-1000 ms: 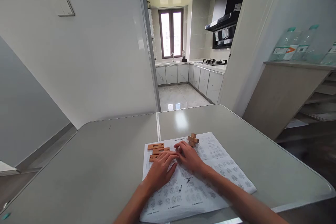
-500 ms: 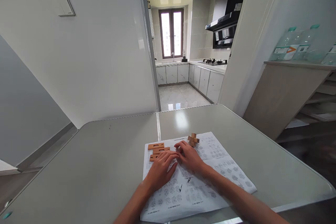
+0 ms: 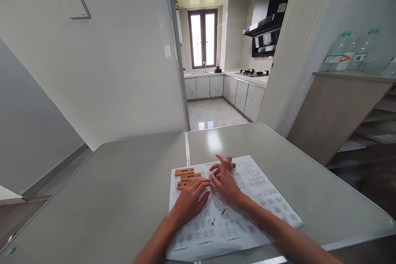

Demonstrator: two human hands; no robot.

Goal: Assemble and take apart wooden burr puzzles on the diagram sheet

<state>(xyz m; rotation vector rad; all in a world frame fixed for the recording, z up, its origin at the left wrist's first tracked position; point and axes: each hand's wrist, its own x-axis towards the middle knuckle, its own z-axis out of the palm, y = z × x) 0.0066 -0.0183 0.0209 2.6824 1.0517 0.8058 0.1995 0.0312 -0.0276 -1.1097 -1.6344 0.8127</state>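
A large printed paper sheet (image 3: 229,231) covered in small diagrams lies on the table under both hands. My left hand (image 3: 192,198) rests flat on it with fingers stretched out, the fingertips beside the lowest of three flat wooden pieces with slots. The top wooden piece (image 3: 184,171) and the middle wooden piece (image 3: 190,177) lie above the lowest wooden piece (image 3: 182,185), partly hidden by my fingers. My right hand (image 3: 225,181) holds nothing visible, its fingers apart and the index finger raised. Just behind it stands an interlocking wooden block puzzle (image 3: 230,163), partly covered by the hand.
The grey-green table (image 3: 123,198) has a pale seam (image 3: 187,148) running across it. A wall (image 3: 130,57) rises at the far left edge. To the right, plastic bottles (image 3: 337,55) stand on a wooden shelf unit (image 3: 343,107). A kitchen lies beyond the doorway.
My right hand has lifted its index finger and spread its fingers, shifting slightly and covering more of the block puzzle. My left hand stays in place.
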